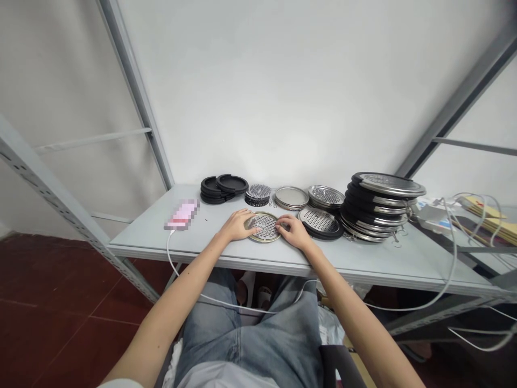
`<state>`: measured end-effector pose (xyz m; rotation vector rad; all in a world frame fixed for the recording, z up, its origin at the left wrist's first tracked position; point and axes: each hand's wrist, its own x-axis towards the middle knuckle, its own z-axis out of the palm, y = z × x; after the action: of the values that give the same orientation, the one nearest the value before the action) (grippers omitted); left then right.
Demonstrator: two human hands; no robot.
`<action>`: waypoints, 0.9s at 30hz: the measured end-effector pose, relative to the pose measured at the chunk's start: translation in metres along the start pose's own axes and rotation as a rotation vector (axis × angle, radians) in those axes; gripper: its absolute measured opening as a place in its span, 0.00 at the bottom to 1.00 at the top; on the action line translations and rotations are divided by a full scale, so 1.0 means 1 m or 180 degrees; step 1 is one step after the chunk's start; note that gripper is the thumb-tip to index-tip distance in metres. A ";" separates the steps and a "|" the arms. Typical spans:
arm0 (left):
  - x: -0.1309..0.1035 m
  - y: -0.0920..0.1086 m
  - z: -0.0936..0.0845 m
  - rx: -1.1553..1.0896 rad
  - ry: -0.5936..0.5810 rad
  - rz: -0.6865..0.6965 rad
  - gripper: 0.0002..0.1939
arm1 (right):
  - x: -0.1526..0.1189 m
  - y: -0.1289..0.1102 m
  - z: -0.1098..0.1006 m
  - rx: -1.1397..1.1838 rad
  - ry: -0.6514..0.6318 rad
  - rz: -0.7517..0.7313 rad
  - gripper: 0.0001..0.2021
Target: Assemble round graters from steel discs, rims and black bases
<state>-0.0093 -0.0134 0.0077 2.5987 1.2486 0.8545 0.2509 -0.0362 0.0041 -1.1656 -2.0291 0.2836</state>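
Note:
A round perforated metal disc with a shiny rim (pixel 264 228) lies flat on the grey table in front of me. On its left edge rests my left hand (pixel 237 225), thumb and fingers apart around the rim. My right hand (pixel 293 230) touches the right edge with bent fingertips, gripping the rim. Just right of that hand sits a perforated disc on a black ring (pixel 321 222). Behind the hands are a small stack of perforated plates (pixel 258 194), some plain metal discs (pixel 291 197) and metal rings with perforated inserts (pixel 326 196).
Black rings (pixel 224 187) are piled at the back left. A tall stack of assembled discs (pixel 375 207) stands at the right. A phone (pixel 181 214) with a white cable lies at the left. Metal shelf posts (pixel 137 91) frame the table (pixel 153 240).

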 end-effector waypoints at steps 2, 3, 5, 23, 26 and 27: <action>0.000 0.000 0.000 0.0002 0.0083 0.0041 0.32 | 0.000 0.001 0.001 0.0004 0.0019 0.0036 0.08; 0.001 0.000 0.000 0.0001 0.0117 0.0059 0.31 | 0.000 0.002 0.001 0.0003 0.0028 0.0047 0.08; 0.000 0.001 0.000 0.0000 0.0143 0.0069 0.29 | 0.000 0.004 0.002 0.0004 0.0039 0.0056 0.08; -0.002 0.001 0.001 0.0044 0.0160 0.0033 0.29 | 0.001 0.008 0.004 0.0044 0.0077 0.0060 0.07; -0.002 0.001 0.001 0.0018 0.0190 0.0052 0.29 | 0.001 0.008 0.003 0.0070 0.0127 0.0054 0.07; -0.002 0.001 0.001 0.0011 0.0196 0.0059 0.28 | 0.001 0.008 0.003 0.0072 0.0142 0.0059 0.07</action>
<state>-0.0093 -0.0153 0.0066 2.6093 1.2442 0.9435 0.2534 -0.0306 -0.0019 -1.1673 -1.9726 0.2867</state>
